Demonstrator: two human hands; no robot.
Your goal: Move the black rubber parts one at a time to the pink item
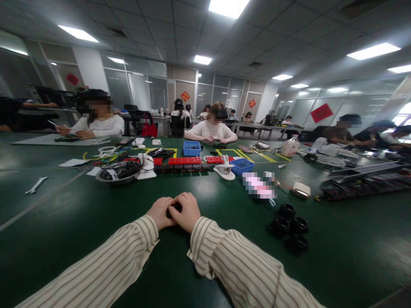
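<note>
My left hand [161, 212] and my right hand [188, 211] rest together on the green table [80, 222], both with fingers curled round a small black object [174, 208] that shows only as a dark patch between them. Striped sleeves cover both forearms. Several black rings [289, 228] lie on the table to the right of my hands, apart from them.
Ahead lie a metal bowl of parts [117, 172], a row of red and black blocks [184, 161], two blue bins [192, 148], a white clamp [224, 170] and a wrench [36, 185] at left. Black trays [362, 184] sit at right. Other people sit across the table.
</note>
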